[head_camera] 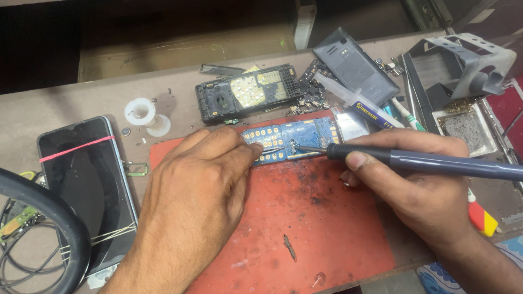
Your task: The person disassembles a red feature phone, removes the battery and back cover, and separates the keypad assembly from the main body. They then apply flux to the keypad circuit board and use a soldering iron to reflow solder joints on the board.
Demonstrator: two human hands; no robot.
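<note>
While the left hand (199, 185) pinches a thin strand of solder wire (273, 149) against the blue circuit board (291, 139), the right hand (406, 182) grips a dark soldering iron (425, 161), tip touching the board between both hands; a red mat (305, 228) lies beneath them; beyond the left knuckles sits an opened phone frame (248, 92); left of that wrist, a banded smartphone (84, 185).

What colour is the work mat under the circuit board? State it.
Red, with dark scorch stains: the flat rubber work mat under the blue circuit board, seen in the head view.

Head view, steeply down, close above workbench (76, 92)
</note>
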